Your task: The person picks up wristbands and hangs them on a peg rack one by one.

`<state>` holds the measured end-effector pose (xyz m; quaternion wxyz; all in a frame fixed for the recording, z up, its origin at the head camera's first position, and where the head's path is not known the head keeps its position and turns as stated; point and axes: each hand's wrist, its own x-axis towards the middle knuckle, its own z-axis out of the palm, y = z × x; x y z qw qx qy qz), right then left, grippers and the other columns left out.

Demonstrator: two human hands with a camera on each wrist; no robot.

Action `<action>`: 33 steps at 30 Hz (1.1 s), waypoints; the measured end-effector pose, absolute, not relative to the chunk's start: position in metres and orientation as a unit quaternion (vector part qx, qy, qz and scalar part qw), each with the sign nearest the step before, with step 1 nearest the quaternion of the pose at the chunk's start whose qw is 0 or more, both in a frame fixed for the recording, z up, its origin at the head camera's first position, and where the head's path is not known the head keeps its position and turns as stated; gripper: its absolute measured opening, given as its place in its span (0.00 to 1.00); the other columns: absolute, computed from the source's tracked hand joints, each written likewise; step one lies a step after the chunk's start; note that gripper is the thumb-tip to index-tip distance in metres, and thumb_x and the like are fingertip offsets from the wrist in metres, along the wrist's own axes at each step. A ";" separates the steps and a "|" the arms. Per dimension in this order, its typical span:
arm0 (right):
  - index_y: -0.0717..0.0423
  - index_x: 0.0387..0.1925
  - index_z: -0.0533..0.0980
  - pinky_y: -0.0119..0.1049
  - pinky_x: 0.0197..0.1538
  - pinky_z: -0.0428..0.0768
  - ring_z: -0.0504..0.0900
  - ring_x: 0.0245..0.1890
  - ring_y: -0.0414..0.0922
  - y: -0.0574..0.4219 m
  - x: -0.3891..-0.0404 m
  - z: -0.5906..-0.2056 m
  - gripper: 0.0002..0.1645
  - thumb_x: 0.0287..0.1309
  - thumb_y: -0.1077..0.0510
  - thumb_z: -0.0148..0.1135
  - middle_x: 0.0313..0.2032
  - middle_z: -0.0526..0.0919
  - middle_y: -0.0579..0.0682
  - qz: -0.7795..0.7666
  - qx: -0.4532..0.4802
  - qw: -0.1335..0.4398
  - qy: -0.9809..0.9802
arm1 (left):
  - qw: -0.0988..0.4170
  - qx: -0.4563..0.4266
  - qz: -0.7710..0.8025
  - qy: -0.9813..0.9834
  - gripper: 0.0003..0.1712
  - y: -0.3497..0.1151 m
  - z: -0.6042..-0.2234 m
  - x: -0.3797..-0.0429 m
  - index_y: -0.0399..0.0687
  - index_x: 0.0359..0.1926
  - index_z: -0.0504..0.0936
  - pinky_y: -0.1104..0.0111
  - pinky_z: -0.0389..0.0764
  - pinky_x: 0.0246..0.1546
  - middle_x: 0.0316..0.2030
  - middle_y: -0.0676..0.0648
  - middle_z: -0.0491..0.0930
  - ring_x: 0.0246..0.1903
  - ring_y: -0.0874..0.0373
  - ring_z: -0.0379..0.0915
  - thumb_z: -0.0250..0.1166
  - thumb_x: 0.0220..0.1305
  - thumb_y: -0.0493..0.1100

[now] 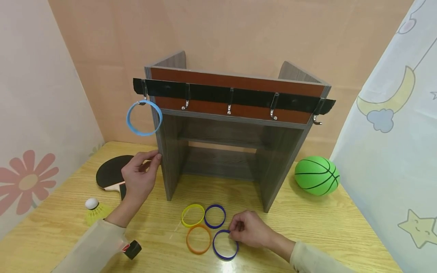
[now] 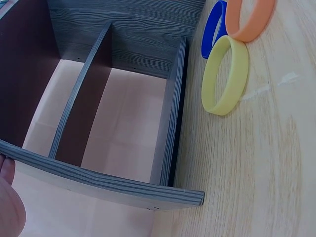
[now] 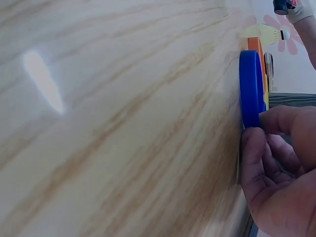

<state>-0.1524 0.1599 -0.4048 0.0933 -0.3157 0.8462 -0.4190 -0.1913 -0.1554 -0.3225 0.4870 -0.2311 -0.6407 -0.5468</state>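
Note:
My right hand (image 1: 250,229) pinches the near edge of a dark blue wristband (image 3: 249,84) between thumb and fingertip, low at the tabletop. Beside it lie an orange wristband (image 2: 254,24), a yellow wristband (image 2: 239,74) and a second dark blue wristband (image 2: 206,39). With thumb and fingers, my left hand (image 1: 141,174) holds the front edge of the left side panel of a grey wooden shelf (image 1: 165,167). From the leftmost hook on the shelf's black strip (image 1: 211,91) hangs a light blue wristband (image 1: 141,133).
Several more metal hooks line the strip to the right. A black table tennis paddle (image 1: 112,170) and a yellow shuttlecock (image 1: 97,212) lie left of the shelf. On the right sits a green ball (image 1: 315,176). Patterned cloths hang at both sides.

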 end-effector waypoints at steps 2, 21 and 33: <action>0.56 0.24 0.80 0.28 0.25 0.78 0.76 0.22 0.33 0.161 -0.152 -0.404 0.05 0.46 0.66 0.69 0.20 0.78 0.37 -0.415 -0.317 0.097 0.847 | 0.488 -0.231 -0.546 -0.640 0.07 -0.156 -0.323 -0.191 0.19 0.32 0.80 0.77 0.79 0.35 0.25 0.29 0.76 0.29 0.65 0.77 0.61 0.49 0.15; 0.60 0.27 0.77 0.28 0.22 0.75 0.74 0.22 0.35 0.177 -0.148 -0.406 0.04 0.48 0.69 0.64 0.24 0.78 0.44 -0.489 -0.280 0.129 0.816 | 0.489 -0.223 -0.543 -0.645 0.08 -0.155 -0.323 -0.191 0.20 0.32 0.81 0.76 0.80 0.35 0.26 0.30 0.77 0.28 0.61 0.77 0.62 0.48 0.15; 0.72 0.36 0.74 0.29 0.21 0.72 0.72 0.23 0.41 0.199 -0.149 -0.397 0.12 0.52 0.67 0.65 0.26 0.78 0.50 -0.574 -0.180 0.267 0.753 | 0.487 -0.227 -0.550 -0.639 0.08 -0.155 -0.322 -0.191 0.20 0.32 0.81 0.75 0.80 0.35 0.26 0.30 0.77 0.28 0.61 0.77 0.62 0.48 0.15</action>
